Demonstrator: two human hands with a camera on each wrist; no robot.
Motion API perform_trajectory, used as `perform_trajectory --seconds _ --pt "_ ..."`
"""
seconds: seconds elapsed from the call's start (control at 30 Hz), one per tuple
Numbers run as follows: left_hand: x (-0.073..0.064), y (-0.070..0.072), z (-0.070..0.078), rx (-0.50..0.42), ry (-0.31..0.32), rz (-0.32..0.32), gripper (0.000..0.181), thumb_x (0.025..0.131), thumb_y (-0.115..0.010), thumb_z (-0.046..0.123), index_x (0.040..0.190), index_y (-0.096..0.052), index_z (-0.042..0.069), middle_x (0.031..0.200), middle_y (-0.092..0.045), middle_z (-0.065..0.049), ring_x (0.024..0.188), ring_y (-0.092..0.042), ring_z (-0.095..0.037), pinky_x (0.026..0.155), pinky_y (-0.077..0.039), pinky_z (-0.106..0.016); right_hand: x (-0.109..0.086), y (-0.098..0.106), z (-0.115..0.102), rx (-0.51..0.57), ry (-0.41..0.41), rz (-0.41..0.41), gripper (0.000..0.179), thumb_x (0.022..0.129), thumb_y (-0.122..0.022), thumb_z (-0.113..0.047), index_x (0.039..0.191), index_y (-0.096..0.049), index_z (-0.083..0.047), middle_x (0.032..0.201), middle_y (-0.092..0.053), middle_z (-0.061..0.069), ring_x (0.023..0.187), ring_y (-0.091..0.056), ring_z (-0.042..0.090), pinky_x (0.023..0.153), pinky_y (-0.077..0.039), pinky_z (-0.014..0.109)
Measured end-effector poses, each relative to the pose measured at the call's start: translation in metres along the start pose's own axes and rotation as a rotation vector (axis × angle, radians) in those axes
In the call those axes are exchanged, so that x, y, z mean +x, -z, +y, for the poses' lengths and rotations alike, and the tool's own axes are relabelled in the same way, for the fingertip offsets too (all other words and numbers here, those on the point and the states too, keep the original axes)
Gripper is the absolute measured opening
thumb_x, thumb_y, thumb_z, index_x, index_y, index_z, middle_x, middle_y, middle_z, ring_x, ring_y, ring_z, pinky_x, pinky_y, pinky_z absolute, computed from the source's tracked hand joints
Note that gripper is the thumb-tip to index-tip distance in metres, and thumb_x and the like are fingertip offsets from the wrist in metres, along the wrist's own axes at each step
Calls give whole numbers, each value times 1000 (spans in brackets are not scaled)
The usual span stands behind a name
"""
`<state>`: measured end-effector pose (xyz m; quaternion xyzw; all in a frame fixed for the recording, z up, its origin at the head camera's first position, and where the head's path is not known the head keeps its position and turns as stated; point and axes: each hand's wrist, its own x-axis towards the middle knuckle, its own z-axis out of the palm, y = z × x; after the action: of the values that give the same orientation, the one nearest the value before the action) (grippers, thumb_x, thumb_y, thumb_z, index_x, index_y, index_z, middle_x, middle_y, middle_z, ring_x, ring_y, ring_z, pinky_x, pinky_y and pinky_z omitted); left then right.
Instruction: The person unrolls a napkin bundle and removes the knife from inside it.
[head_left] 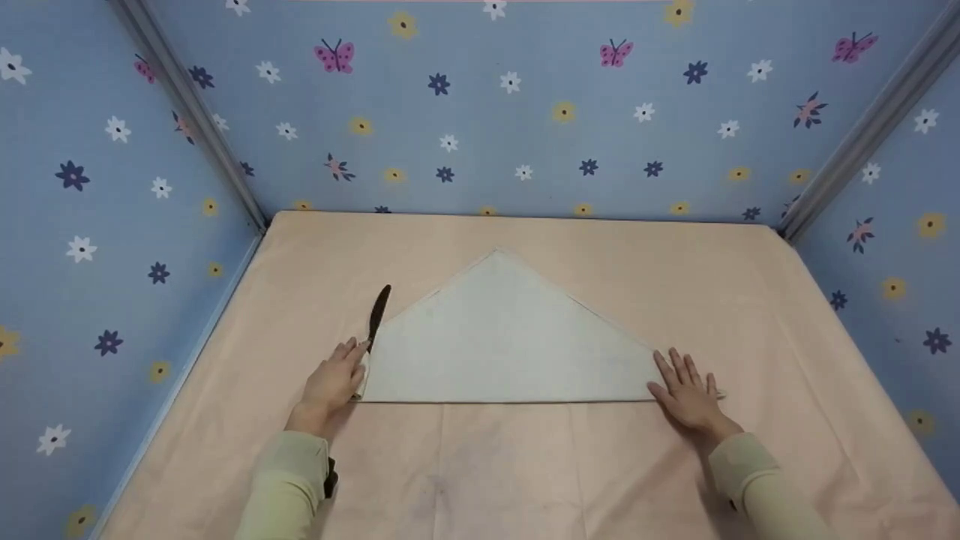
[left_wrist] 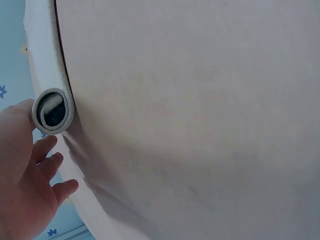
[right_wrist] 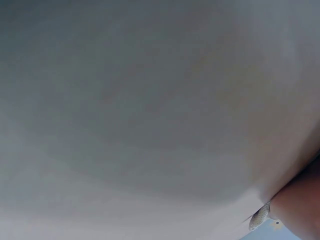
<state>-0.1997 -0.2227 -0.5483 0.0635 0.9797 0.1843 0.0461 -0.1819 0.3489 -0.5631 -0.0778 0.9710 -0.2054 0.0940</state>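
Note:
A white cloth lies folded on the table, its peak pointing away from me and a straight fold along the near side. My left hand holds the rolled left end of the cloth, thumb on one side and fingers on the other. Seen end-on in the left wrist view, the roll is a spiral with something dark inside. A black table knife sticks out beyond the fingers, its lower part hidden by hand and cloth. My right hand rests with spread fingers on the cloth's right corner.
A pale peach cover with creases lies over the table. Blue panels printed with flowers and butterflies rise at the back and both sides, with grey posts at the rear corners.

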Motion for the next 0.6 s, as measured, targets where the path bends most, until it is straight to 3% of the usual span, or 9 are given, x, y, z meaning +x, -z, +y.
perform_trajectory --seconds 0.33,0.6 --pt "0 2 -1 -10 -1 3 44 94 -37 19 136 -34 4 140 -26 -20 127 -22 -39 98 -23 -56 1 1 -1 -2 -10 -7 65 94 -30 -46 142 -13 -6 146 1 20 130 6 40 95 12 62" --pt "4 2 7 45 -49 2 46 93 -42 21 134 -35 1 141 -25 -19 126 -25 -39 97 -26 -55 1 0 -1 -1 -14 -4 64 94 -30 -45 142 -13 -6 145 0 20 130 6 40 95 12 62"
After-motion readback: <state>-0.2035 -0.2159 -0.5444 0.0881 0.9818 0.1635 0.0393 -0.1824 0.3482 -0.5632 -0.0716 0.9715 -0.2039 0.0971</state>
